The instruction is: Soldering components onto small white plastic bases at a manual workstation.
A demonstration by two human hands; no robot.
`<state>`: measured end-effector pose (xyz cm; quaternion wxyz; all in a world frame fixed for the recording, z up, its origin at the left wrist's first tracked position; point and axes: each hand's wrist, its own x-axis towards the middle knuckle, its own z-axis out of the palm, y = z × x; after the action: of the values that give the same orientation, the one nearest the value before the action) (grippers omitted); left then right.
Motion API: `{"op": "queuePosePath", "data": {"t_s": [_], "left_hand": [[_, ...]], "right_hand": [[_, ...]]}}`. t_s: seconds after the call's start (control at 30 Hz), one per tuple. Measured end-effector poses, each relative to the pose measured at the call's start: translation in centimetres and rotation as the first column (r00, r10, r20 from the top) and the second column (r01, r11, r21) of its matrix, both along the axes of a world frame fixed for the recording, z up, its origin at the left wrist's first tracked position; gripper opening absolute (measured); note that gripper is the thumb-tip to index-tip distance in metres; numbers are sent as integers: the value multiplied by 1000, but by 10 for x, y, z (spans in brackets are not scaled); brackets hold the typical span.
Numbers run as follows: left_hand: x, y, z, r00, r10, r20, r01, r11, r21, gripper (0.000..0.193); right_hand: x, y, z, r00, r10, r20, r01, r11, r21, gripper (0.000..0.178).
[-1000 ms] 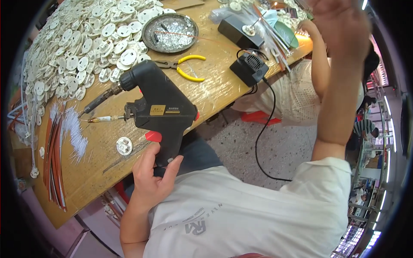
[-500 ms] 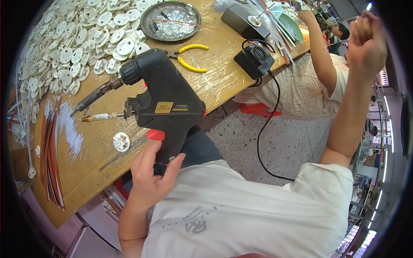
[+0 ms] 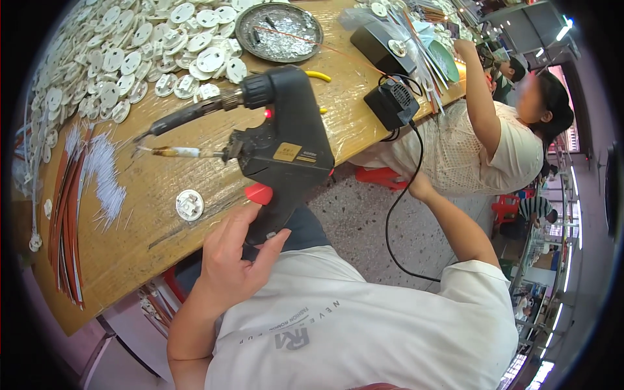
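Note:
My left hand (image 3: pixel 237 260) is wrapped around the handle of a black soldering gun (image 3: pixel 292 143), with the index finger at its red trigger (image 3: pixel 259 194). The gun's tip points left above the table, and a thin feed tube (image 3: pixel 179 152) runs below the barrel. Under it, a round white part with metal contacts (image 3: pixel 190 205) lies on the table. Out to the right, my right hand (image 3: pixel 422 187) is closed beside a hanging black cord (image 3: pixel 398 201). Its fingers are partly hidden, and whether they grip the cord is unclear.
White round parts (image 3: pixel 146 58) are heaped at the far left. Cut white wires (image 3: pixel 109 182) and brown strips (image 3: pixel 70 214) lie nearby. A round metal tray (image 3: pixel 279 31), yellow-handled pliers (image 3: pixel 318 76) and a black adapter (image 3: pixel 392 104) sit farther back. A co-worker (image 3: pixel 481 136) sits at the right.
My right hand has come down from its raised place at the upper right to beside the cord. The view has shifted; the soldering gun appears slightly farther right, still in my left hand.

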<state>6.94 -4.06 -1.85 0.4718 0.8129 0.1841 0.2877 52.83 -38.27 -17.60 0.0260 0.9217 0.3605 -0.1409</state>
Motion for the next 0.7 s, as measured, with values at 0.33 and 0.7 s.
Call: {"op": "queuePosePath", "data": {"t_s": [0.33,0.7], "left_hand": [[2,-5,-2,999,47,3,-47,998,-41,44],[11,-11,3,990,142,-12,-139,942,-307,33]], "right_hand": [[-62,164,256,912,-108,-397,-196,734,-650,24],[-187,219,359,617,612,494,-714,173,678,36]]}}
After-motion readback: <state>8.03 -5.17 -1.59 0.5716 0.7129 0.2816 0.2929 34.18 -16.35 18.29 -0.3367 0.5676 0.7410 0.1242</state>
